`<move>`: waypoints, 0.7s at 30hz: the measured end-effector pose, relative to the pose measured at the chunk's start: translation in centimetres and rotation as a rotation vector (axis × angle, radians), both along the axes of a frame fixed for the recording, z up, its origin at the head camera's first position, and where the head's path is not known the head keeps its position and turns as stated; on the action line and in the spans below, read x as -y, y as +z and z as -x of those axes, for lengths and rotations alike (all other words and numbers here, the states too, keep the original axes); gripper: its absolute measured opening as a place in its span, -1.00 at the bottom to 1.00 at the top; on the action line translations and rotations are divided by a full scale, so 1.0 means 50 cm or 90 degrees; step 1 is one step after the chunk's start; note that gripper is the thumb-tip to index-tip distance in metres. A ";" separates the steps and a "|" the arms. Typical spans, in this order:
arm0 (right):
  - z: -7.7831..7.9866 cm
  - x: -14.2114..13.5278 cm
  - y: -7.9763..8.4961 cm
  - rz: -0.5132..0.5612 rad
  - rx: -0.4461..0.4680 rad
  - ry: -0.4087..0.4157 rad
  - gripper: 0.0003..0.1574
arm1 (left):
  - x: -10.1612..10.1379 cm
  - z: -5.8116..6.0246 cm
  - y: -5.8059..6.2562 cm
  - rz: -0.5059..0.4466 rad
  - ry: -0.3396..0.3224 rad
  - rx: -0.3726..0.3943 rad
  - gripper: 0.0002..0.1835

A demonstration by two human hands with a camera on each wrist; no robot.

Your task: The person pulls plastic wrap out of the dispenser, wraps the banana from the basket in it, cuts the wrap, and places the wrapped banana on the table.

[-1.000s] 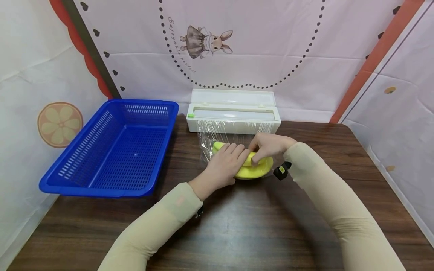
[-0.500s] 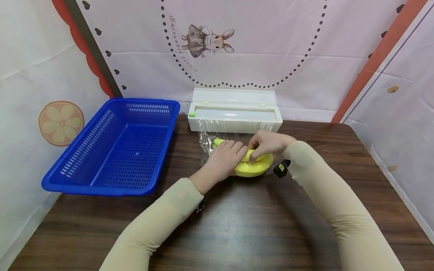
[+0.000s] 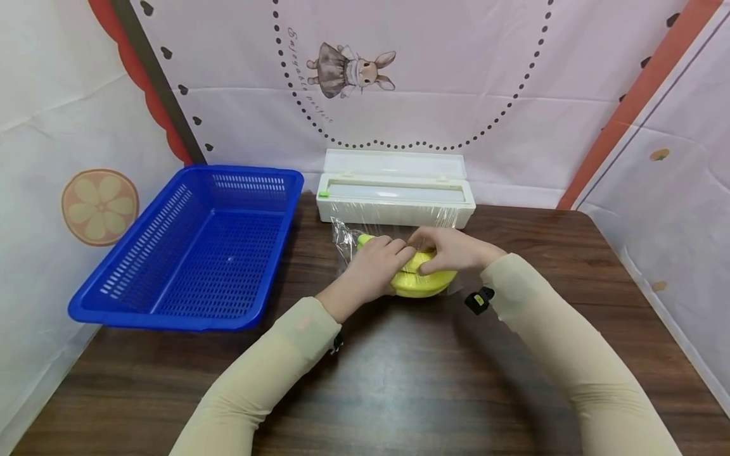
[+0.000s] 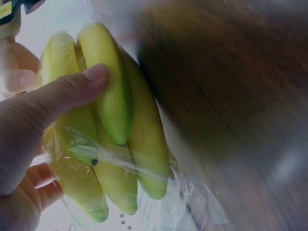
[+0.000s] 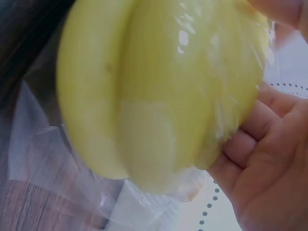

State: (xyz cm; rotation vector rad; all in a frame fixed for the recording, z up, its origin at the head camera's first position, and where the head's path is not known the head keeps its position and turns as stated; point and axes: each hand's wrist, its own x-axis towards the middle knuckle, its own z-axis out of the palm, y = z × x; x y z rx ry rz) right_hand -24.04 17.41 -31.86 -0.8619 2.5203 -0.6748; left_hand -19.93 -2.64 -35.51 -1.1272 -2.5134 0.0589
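Observation:
A bunch of yellow bananas [image 3: 423, 286] with green tips lies near the middle of the table, partly covered by clear plastic wrap [image 3: 344, 239]. My left hand [image 3: 369, 266] grips its left end; in the left wrist view the thumb [image 4: 72, 94] presses across the bananas [image 4: 144, 130], with fingers on the other side. My right hand [image 3: 450, 249] holds the far right side, its fingers [image 5: 240, 147] against the wrapped fruit in the right wrist view. Behind, a white cling film box [image 3: 393, 214] stands with its lid up, film stretching from it to the bananas.
A blue plastic basket [image 3: 259, 278] with slotted sides stands on the left of the dark wooden table [image 3: 422, 380]. A printed cloth [image 3: 239, 114] hangs along the back and sides. A black wrist camera [image 3: 478, 301] is strapped below the right hand.
My right hand has shifted slightly left over the bananas, and its thumb and fingers have spread a little. The left hand keeps its hold. The head view has moved slightly.

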 end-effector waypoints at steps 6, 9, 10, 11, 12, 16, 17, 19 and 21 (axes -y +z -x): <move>-0.019 0.006 -0.021 -0.032 -0.127 -0.009 -0.44 | -0.005 0.009 0.004 0.017 0.025 0.050 -0.17; -0.029 0.007 -0.027 -0.039 -0.207 -0.012 -0.34 | -0.007 0.013 0.006 0.016 0.027 0.071 -0.17; -0.031 0.007 -0.029 -0.043 -0.230 -0.017 -0.31 | -0.007 0.014 0.008 0.017 0.029 0.081 -0.16; -0.035 0.007 -0.029 -0.051 -0.248 -0.023 -0.28 | -0.007 0.016 0.009 0.015 0.031 0.092 -0.16; -0.037 0.007 -0.030 -0.059 -0.264 -0.028 -0.26 | -0.007 0.017 0.010 0.014 0.032 0.102 -0.16; -0.045 0.004 -0.037 -0.082 -0.287 -0.037 -0.18 | -0.004 0.024 0.013 0.004 0.039 0.142 -0.13; -0.047 0.003 -0.040 -0.082 -0.287 -0.037 -0.14 | -0.004 0.025 0.013 0.000 0.040 0.150 -0.13; -0.052 0.000 -0.045 -0.075 -0.287 -0.037 -0.06 | -0.002 0.028 0.012 -0.006 0.040 0.162 -0.13; -0.056 -0.001 -0.050 -0.061 -0.286 -0.040 0.02 | -0.002 0.031 0.012 -0.014 0.038 0.171 -0.15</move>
